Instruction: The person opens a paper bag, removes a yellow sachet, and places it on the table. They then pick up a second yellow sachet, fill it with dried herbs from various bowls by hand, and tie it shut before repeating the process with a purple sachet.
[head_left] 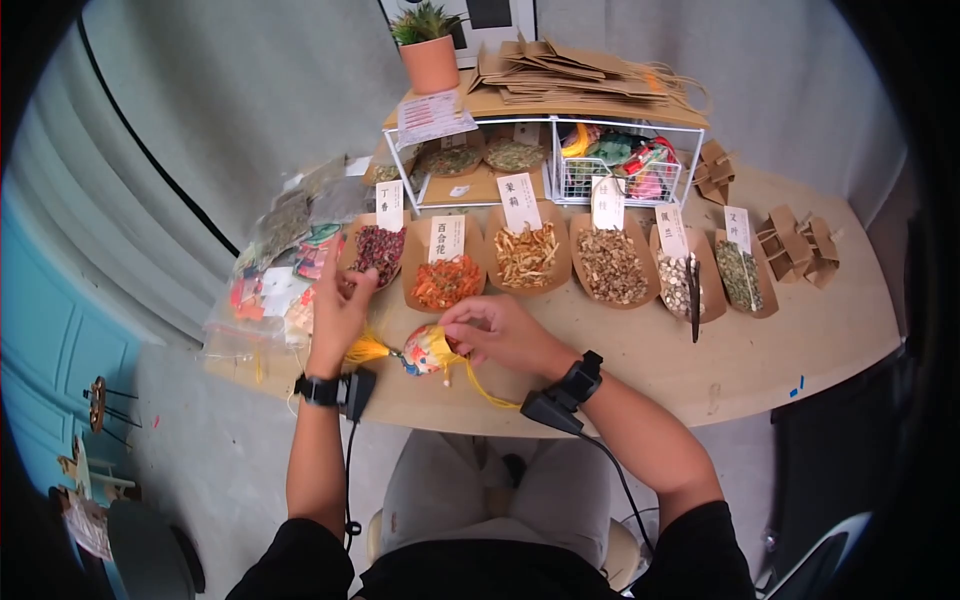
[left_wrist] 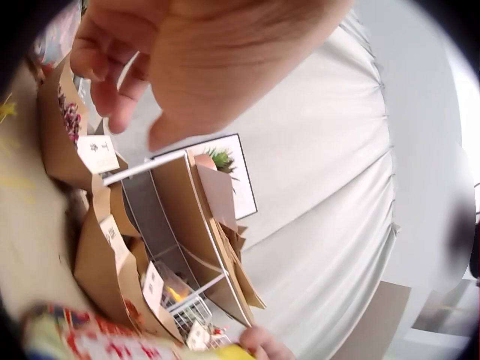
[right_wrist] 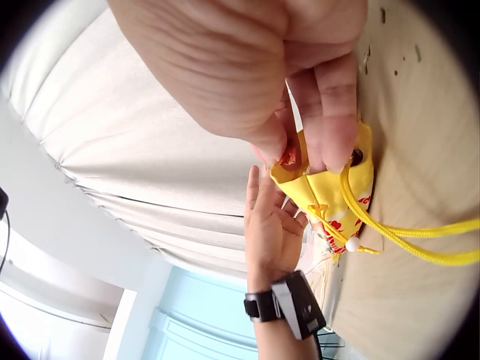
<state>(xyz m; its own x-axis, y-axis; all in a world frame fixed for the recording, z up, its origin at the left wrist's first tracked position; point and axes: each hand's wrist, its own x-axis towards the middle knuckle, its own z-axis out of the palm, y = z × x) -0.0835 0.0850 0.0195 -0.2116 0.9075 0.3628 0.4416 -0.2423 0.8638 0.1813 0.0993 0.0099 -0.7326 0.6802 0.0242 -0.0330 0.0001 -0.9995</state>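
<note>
A yellow drawstring pouch (head_left: 427, 351) with a red and blue print is near the table's front, its yellow tassel (head_left: 367, 347) to the left. My right hand (head_left: 510, 338) is at its mouth. In the right wrist view, the fingers (right_wrist: 334, 124) reach into the opening and the thumb is by the rim, gripping the pouch (right_wrist: 330, 187). A reddish-orange bit (right_wrist: 291, 157) shows beside the thumb. Yellow cords (right_wrist: 409, 234) trail from the pouch. My left hand (head_left: 340, 318) is raised beside the tray of dark red dried buds (head_left: 378, 252), fingers loosely bent, holding nothing visible.
Behind the pouch stand labelled paper trays of orange petals (head_left: 447, 283), yellowish dried flowers (head_left: 526, 255) and other herbs. Dark tweezers (head_left: 693, 300) lean on a right-hand tray. Farther back is a white-framed shelf (head_left: 550, 122) with paper bags (head_left: 590, 78). Plastic packets (head_left: 285, 225) lie left.
</note>
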